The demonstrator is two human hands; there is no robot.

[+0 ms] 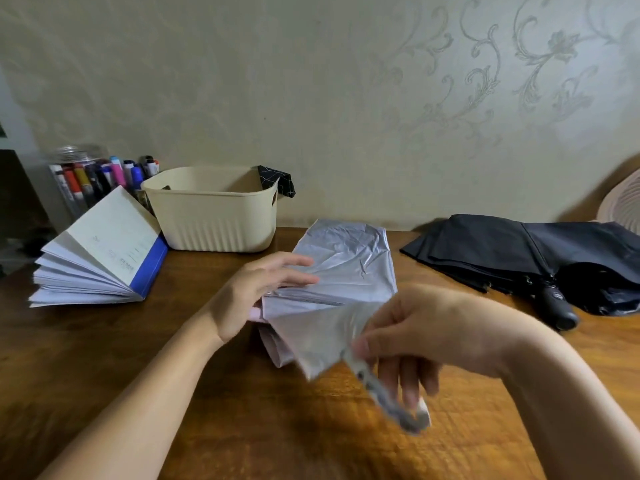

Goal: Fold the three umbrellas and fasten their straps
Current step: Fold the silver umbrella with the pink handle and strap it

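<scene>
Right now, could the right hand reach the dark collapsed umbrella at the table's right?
Probably: bare wooden table separates the right hand from the dark collapsed umbrella. But it pinches the silver-grey umbrella's strap and must let go first.

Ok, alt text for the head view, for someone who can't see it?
A left hand rests flat on a half-folded silver umbrella on a wooden table; the right hand pinches its blurred strap. A dark umbrella lies loose at right, a beige basket and open book behind.
</scene>
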